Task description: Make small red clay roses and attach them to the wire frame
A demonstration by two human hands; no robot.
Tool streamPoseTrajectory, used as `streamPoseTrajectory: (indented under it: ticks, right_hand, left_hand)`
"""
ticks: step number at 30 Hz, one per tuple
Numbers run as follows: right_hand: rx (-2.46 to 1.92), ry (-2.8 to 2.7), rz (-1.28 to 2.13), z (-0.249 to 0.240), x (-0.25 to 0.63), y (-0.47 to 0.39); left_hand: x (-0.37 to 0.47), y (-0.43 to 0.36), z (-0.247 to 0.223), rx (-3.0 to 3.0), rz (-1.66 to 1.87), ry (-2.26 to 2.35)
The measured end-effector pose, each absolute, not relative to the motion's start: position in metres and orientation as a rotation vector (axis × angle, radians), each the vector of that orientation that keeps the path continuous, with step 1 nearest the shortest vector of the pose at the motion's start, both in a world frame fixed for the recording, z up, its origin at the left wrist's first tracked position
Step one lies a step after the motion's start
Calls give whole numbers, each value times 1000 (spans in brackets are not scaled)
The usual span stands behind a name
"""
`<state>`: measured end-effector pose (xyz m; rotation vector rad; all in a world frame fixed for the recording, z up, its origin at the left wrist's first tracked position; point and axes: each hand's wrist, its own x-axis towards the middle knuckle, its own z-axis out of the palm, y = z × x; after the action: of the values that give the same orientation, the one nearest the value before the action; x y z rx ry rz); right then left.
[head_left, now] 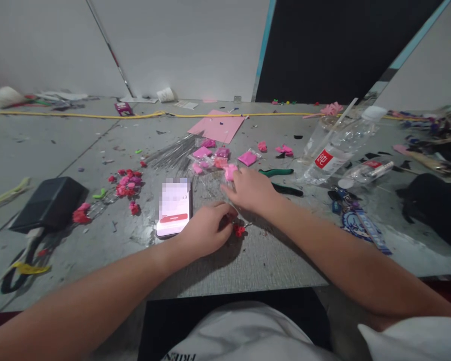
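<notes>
My left hand (209, 226) is near the table's middle, just right of a lit phone (175, 208). Its fingers curl together, and what they pinch, if anything, is too small to tell. A red clay piece (239, 230) on thin wire lies beside those fingertips. Farther forward, my right hand (248, 189) reaches to a light pink clay lump (230, 172), its fingers closed at the lump's near edge. Around it lie pink clay packets (203, 153), another packet (248, 158) and a bundle of thin wires (176, 150). Green-handled pliers (281, 173) rest right of my right hand.
Red and pink clay flowers (129, 183) and a black adapter (48, 203) lie to the left. A pink sheet (218, 126) is behind. On the right stand a water bottle (334, 150) and a plastic cup (317, 138), near a keychain (361, 223) and a black object (436, 205).
</notes>
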<state>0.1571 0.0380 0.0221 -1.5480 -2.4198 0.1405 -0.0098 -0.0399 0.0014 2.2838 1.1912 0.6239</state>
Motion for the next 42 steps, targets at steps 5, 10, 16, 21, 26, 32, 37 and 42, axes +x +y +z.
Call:
streamPoseTrajectory:
  ticks: [5,10,16,21,26,32,37,42]
  right_hand:
    - [-1657,-2483,128,18,156,35]
    - [-1535,-2467,142,40,172,16]
    - [-1099,-2228,445,35,175,-9]
    - [-1037,-2081,555,14,172,-8]
    - [-888,-2224,564,12,174,-7]
    - [-962,-2283,419,7,175,1]
    - [-995,-2248,418,2,172,2]
    - [-1015,-2139,377,4,165,-11]
  left_hand:
    - [-10,-43,6,2243,720,1214]
    - [-8,-43,6,2064,876,1270]
    - [-5,-40,1,1501,1042,1098]
    - [-4,-40,-1,1378,1049,1109]
    - [-5,-35,1,1273,1116,1170]
    - [-7,-28,-3,1349,1060,1196]
    - [-10,-29,0,1395,996,1320]
    - [-12,-30,8,1551,1015,1254]
